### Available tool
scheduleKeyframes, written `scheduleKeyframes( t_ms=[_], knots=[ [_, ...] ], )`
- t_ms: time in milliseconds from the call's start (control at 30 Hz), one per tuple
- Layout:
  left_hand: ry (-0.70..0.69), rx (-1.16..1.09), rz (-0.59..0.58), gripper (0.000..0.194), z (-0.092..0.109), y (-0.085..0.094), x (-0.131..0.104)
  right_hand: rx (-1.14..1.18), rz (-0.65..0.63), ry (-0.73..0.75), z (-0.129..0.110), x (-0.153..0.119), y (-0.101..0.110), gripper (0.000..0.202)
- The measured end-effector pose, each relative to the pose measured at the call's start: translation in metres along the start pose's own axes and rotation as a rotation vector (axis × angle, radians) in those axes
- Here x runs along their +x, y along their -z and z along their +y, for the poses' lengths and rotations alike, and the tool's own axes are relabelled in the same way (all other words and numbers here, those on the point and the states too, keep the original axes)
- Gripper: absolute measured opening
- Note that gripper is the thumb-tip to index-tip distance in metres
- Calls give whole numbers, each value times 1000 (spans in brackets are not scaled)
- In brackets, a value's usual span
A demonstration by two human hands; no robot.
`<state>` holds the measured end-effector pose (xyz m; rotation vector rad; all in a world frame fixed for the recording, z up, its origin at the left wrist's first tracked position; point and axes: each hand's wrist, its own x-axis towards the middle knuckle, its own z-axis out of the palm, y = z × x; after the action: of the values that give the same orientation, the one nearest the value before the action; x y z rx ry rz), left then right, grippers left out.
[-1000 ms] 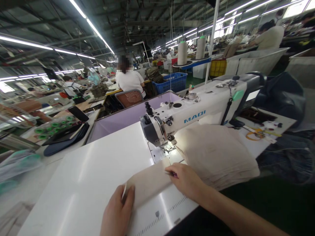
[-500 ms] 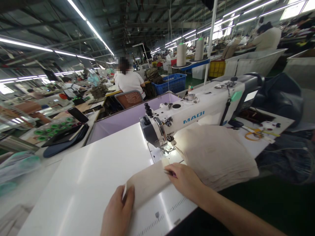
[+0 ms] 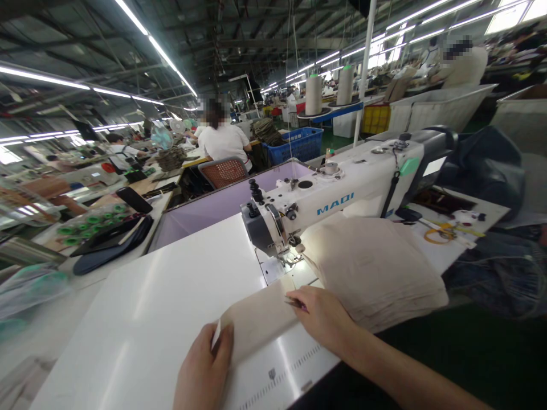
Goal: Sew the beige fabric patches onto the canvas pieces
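A beige fabric piece (image 3: pixel 258 319) lies on the white sewing table in front of the machine's needle area. My left hand (image 3: pixel 205 361) grips its left end between thumb and fingers, and that edge is bent up. At the piece's right end, my right hand (image 3: pixel 320 313) is closed around thread snips (image 3: pixel 294 302), whose pointed metal blades stick out to the left over the fabric. Their handles are mostly hidden in the palm. Just beyond the hands stands the white sewing machine (image 3: pixel 337 196), with its lamp lit and the presser foot (image 3: pixel 293 261) near the fabric's far edge.
A stack of beige fabric pieces (image 3: pixel 376 267) lies right of the needle, under the machine arm. Thread cones (image 3: pixel 314 94) stand behind. Orange-handled scissors (image 3: pixel 440 233) rest at the table's right end. A seated person (image 3: pixel 224 142) is ahead, beside a blue crate (image 3: pixel 294 145).
The snips' blades show a little more beside my right hand, which has shifted slightly down. My left hand and the fabric piece stay almost in place.
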<state>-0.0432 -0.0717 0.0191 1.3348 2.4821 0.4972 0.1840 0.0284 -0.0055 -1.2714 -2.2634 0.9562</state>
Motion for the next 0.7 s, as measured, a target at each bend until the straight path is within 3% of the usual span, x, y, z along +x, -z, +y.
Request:
scheduleKeyframes(
  t_ms=[467,700],
  knots=[
    [-26,-18,15,35,-1,-2,2,-35,-24,-12,-3,3,3,28],
    [-5,-64,102,31,-6,-1,0,-295,-11,140,5,2,-4,14]
  ],
)
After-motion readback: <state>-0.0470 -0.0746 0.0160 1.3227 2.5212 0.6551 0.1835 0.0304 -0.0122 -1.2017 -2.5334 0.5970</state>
